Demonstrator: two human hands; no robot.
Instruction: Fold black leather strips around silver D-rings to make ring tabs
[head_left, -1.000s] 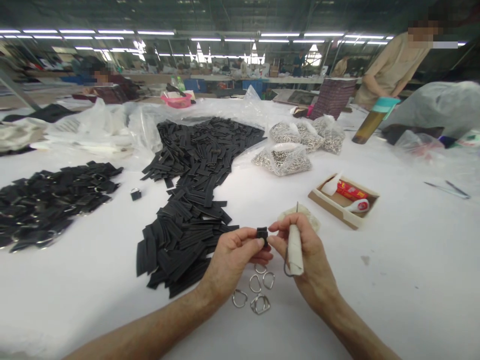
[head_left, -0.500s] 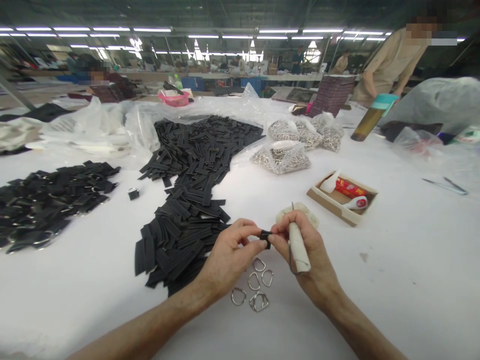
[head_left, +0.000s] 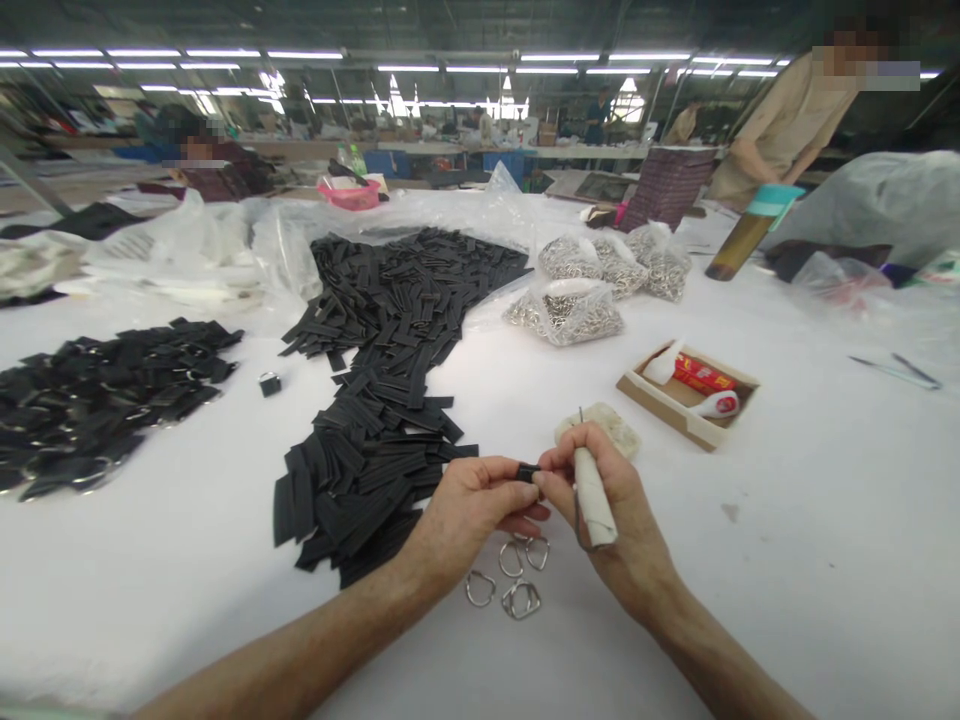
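Note:
My left hand (head_left: 469,505) pinches a small folded black strap (head_left: 527,472) between thumb and forefinger, its other fingers curled below. On the strap's other side, the thumb and fingertips of my right hand (head_left: 611,480) press together. That hand also keeps hold of a tool with a pale wrapped handle (head_left: 596,500); a thin dark metal piece shows along it. Whether a ring sits in the fold is hidden. Several metal D-rings (head_left: 511,560) lie on the white table below my hands. To the left spreads a heap of flat black straps (head_left: 352,470).
Far left is a pile of black loops with rings (head_left: 112,400), with one single loop (head_left: 269,384) apart. Bags of metal rings (head_left: 566,315) stand beyond. A shallow box (head_left: 675,420) holds a red tube. A pale lump (head_left: 619,432) lies behind my right hand. A co-worker (head_left: 787,120) stands back right.
My left hand's lower fingers have extended under the strap, toward the right hand, and cover a D-ring seen before. The strap stays between both hands.

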